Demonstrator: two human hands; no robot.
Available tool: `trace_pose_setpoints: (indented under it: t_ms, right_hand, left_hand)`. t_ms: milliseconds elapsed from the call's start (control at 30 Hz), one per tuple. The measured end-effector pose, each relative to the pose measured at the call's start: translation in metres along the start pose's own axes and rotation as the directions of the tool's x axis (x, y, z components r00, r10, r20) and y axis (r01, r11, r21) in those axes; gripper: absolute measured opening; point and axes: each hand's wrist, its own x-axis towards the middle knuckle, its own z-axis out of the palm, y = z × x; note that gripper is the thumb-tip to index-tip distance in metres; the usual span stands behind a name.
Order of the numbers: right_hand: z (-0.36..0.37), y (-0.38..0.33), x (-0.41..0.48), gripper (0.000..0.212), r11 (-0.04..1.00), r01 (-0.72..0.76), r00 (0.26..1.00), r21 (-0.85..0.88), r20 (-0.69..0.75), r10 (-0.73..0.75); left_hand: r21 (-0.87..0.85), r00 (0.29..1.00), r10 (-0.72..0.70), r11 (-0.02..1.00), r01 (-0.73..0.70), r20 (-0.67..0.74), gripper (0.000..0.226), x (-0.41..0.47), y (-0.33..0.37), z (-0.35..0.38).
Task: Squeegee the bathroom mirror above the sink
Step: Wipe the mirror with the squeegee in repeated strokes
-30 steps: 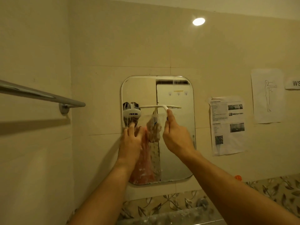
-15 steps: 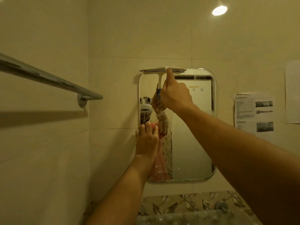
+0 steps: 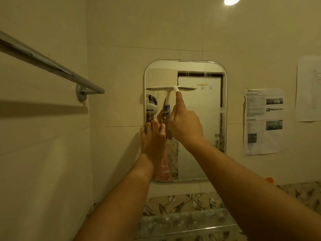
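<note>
Handle of squeegee (image 3: 171, 88) mostly hidden inside right hand (image 3: 186, 124). Left edge of mirror (image 3: 199, 136) partly covered by left hand (image 3: 152, 138). Text on printed sheet (image 3: 263, 122) too small to read. The second sheet (image 3: 309, 87) is cut off at the right edge, towel bar (image 3: 48, 64) at the left, ceiling light (image 3: 231, 0) at the top.

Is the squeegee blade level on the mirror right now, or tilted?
Level: the squeegee holds its blade horizontal across the upper half of the mirror, handle pointing down into the right hand.

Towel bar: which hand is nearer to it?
Left. The left hand rests at the mirror edge, right of the towel bar; the right hand grips the squeegee farther right.
</note>
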Motion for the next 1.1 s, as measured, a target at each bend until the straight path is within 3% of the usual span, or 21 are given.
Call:
trace_pose_setpoints:
  t_ms: [167, 500, 567, 733, 833, 1100]
  right_hand:
    - [0.009, 0.007, -0.024, 0.076, 1.000, -0.022, 0.999, 0.001, 0.043, 0.022]
    - [0.022, 0.021, -0.062, 0.067, 0.998, -0.062, 0.995, -0.007, 0.078, 0.062]
    - [0.015, 0.019, -0.057, 0.066, 0.999, -0.034, 0.997, 0.008, 0.072, 0.033]
    - [-0.013, -0.006, -0.007, 0.064, 0.996, 0.057, 0.998, 0.067, -0.013, -0.056]
    - [-0.029, -0.030, 0.034, 0.061, 0.994, 0.078, 0.995, 0.071, -0.061, -0.074]
    - [-0.033, -0.055, 0.067, 0.065, 0.999, 0.029, 0.999, 0.042, -0.015, -0.028]
  left_hand:
    - [0.013, 1.000, 0.006, 1.000, -0.006, 0.029, 0.084, 0.000, -0.002, -0.001]
    - [-0.055, 0.999, -0.012, 0.998, 0.014, 0.032, 0.089, -0.004, -0.003, -0.002]
    - [-0.039, 0.999, -0.019, 0.999, 0.021, 0.046, 0.085, -0.005, -0.002, -0.003]
    - [-0.026, 0.999, -0.031, 0.999, 0.031, -0.005, 0.051, -0.005, 0.003, -0.004]
    - [-0.033, 1.000, -0.019, 0.999, 0.019, 0.017, 0.054, -0.003, 0.004, -0.001]
    - [-0.010, 1.000, -0.009, 1.000, 0.009, 0.015, 0.068, -0.001, -0.001, 0.008]
